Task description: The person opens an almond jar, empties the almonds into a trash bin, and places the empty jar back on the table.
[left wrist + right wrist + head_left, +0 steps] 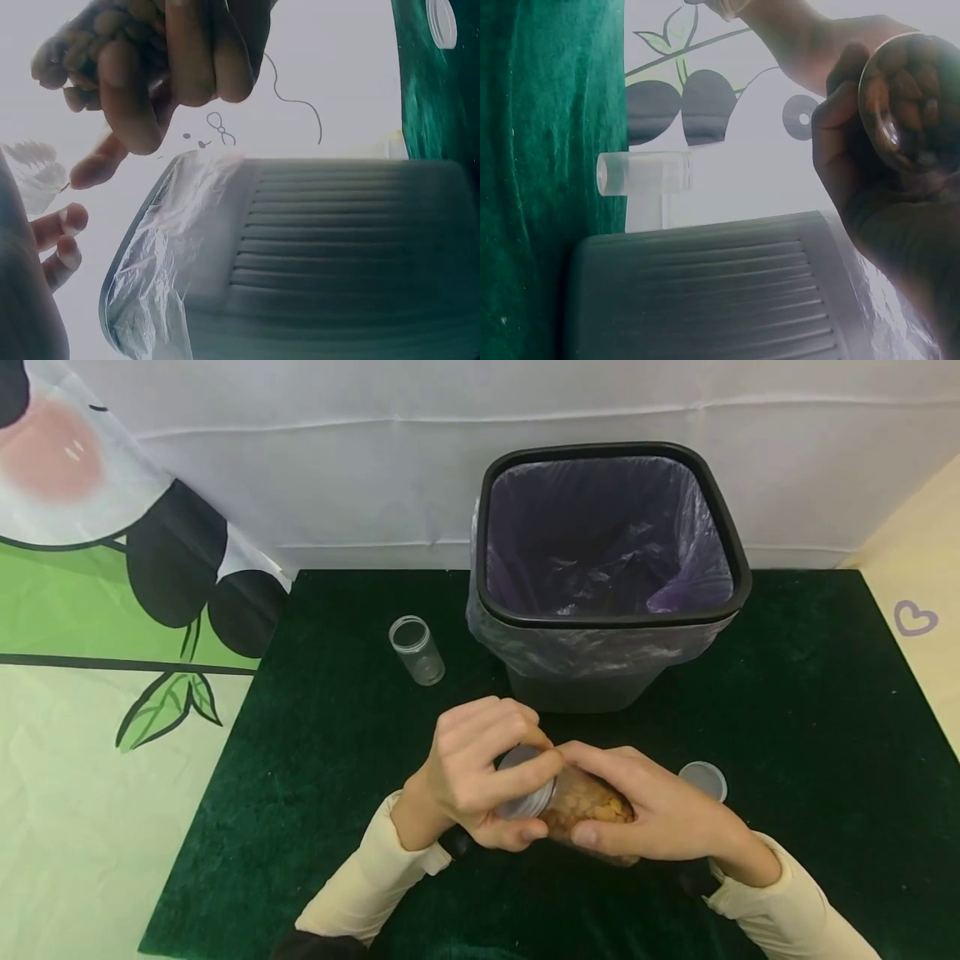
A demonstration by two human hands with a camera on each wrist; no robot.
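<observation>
Drawings decorate the cloths around me: one purple heart on the right side and one leafy twig on the left side. My left hand comes from above, its fingers curled round the translucent lid of a filled jar. My right hand grips the body of this jar, with the thumb along the near side. The jar is tilted, its lid end toward my left, in front of the trash bin. Inside are many brown, nut-like pieces, too many for me to count. On the green-covered counter I count one bin with a plastic liner, one clear uncapped jar upright to its left, and one loose lid just beyond my right hand. My two sleeves are cream.
</observation>
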